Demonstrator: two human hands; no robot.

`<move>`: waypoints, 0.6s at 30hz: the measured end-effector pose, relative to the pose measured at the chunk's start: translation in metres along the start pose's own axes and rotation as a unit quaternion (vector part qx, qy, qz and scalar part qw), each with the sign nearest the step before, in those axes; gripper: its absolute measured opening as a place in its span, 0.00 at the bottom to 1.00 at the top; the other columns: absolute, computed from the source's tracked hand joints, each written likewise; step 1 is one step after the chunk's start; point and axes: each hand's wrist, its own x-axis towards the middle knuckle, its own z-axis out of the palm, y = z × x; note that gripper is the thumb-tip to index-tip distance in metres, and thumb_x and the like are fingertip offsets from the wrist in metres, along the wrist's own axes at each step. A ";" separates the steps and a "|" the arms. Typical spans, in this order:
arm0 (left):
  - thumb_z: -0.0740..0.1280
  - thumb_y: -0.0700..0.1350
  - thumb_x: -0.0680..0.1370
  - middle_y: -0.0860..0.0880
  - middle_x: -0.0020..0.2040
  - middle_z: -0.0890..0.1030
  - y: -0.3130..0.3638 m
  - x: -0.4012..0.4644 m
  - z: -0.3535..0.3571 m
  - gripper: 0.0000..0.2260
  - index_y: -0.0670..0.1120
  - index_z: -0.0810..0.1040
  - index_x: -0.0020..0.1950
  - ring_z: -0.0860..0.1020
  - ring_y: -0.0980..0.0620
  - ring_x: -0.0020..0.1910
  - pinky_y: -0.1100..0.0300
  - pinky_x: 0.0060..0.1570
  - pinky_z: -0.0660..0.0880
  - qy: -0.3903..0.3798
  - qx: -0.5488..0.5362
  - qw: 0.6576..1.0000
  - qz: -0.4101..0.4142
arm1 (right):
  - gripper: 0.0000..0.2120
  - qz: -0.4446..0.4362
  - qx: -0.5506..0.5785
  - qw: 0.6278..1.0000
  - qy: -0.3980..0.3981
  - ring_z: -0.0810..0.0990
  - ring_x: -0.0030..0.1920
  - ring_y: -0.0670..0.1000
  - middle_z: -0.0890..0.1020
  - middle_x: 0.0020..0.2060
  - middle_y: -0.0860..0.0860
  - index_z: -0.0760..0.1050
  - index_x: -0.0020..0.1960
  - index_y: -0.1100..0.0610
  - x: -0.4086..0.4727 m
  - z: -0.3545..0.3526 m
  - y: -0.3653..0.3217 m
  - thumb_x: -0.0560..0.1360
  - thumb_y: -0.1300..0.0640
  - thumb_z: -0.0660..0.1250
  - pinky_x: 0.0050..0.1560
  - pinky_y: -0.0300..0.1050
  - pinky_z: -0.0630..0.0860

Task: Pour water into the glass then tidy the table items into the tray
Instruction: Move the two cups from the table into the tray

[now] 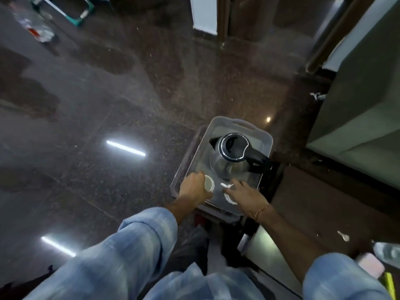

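Hands first: the left hand (193, 187) is curled round a small pale cup (208, 183), fingers closed on its side, at the near left part of the tray (242, 123). The right hand (245, 194) is spread open and flat, palm down, over a second small white vessel (229, 199) and a small white item that may be a spoon (226, 185); whether its fingertips touch either one I cannot tell, the frame being blurred with motion. Neither vessel shows clearly as the glass, and no water level can be read in them.

Just beyond the hands, the steel kettle (232, 155) stands upright in the far part of the grey tray, black handle toward the right, spout to the left. The tray rests on a darker crate-like base on the speckled floor.

As a judgement, pouring looks finished and tidying well advanced: kettle and both cups lie inside the tray. Possibly left: a small white object (343, 236) and a clear bottle (387, 254) at the lower right, well apart from the tray, should they belong to the set
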 end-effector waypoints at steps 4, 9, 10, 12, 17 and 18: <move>0.77 0.53 0.66 0.42 0.50 0.82 -0.007 0.023 0.010 0.25 0.41 0.75 0.56 0.82 0.41 0.49 0.55 0.44 0.75 -0.023 -0.019 1.000 -0.007 | 0.20 -0.004 -0.024 1.000 -0.014 0.70 0.61 0.59 0.65 0.63 0.55 0.62 0.70 0.48 0.020 0.016 -0.003 0.79 0.57 0.57 0.54 0.55 0.78; 0.78 0.52 0.66 0.42 0.49 0.83 -0.008 0.043 0.023 0.24 0.41 0.76 0.54 0.83 0.42 0.47 0.57 0.40 0.73 -0.043 -0.017 0.999 -0.016 | 0.15 0.014 -0.051 0.998 -0.034 0.72 0.57 0.56 0.69 0.59 0.53 0.71 0.62 0.51 0.036 0.034 0.001 0.76 0.62 0.63 0.49 0.50 0.80; 0.78 0.52 0.66 0.42 0.49 0.83 -0.007 0.047 0.024 0.24 0.41 0.76 0.55 0.83 0.42 0.48 0.56 0.40 0.73 -0.044 -0.012 0.999 -0.019 | 0.13 0.021 -0.057 0.997 -0.036 0.73 0.56 0.56 0.69 0.58 0.53 0.72 0.59 0.50 0.037 0.036 0.001 0.76 0.61 0.64 0.48 0.49 0.79; 0.78 0.52 0.67 0.42 0.49 0.83 -0.004 0.054 0.027 0.24 0.41 0.76 0.55 0.83 0.42 0.48 0.55 0.41 0.75 -0.045 -0.006 0.999 -0.025 | 0.11 0.026 -0.072 0.996 -0.037 0.74 0.54 0.55 0.70 0.56 0.53 0.73 0.56 0.50 0.039 0.038 0.003 0.75 0.59 0.66 0.45 0.48 0.79; 0.78 0.51 0.68 0.42 0.50 0.83 -0.002 0.065 0.034 0.22 0.41 0.77 0.55 0.82 0.42 0.49 0.54 0.43 0.76 -0.031 0.006 0.998 -0.048 | 0.11 0.004 -0.069 0.997 -0.044 0.73 0.55 0.56 0.69 0.55 0.54 0.73 0.59 0.52 0.049 0.043 0.008 0.77 0.59 0.63 0.47 0.50 0.79; 0.78 0.50 0.68 0.42 0.50 0.83 -0.001 0.066 0.035 0.22 0.41 0.78 0.55 0.82 0.42 0.49 0.54 0.43 0.76 -0.029 0.010 0.998 -0.051 | 0.12 0.003 -0.067 0.997 -0.043 0.73 0.55 0.56 0.69 0.55 0.54 0.73 0.60 0.52 0.050 0.044 0.009 0.77 0.59 0.63 0.49 0.50 0.79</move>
